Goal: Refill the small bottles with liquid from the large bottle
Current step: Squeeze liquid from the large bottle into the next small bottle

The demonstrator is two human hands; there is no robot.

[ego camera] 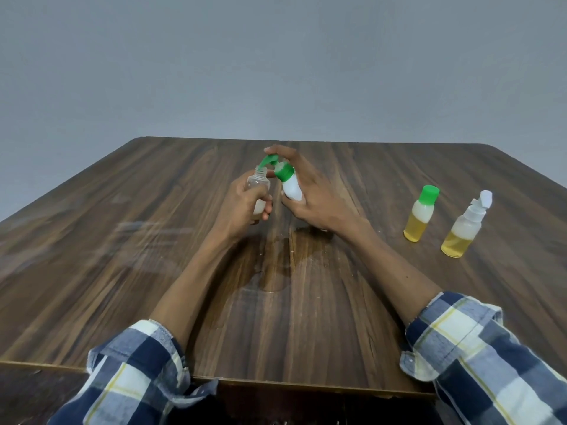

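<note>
My left hand (245, 204) grips a small clear bottle (258, 182) with no cap on its threaded neck. My right hand (310, 191) holds a white bottle with a green pump top (290, 184), tilted left. The green spout (267, 161) points down at the clear bottle's mouth, with my right forefinger on the pump head. Both bottles are held just above the middle of the wooden table (122, 240). A little pale liquid shows at the bottom of the clear bottle, mostly hidden by my fingers.
On the right stand two small bottles with yellow liquid: one with a green cap (421, 216), and one with a white flip cap open (464, 228). A wet patch (276, 271) lies on the table between my forearms. A grey wall rises behind.
</note>
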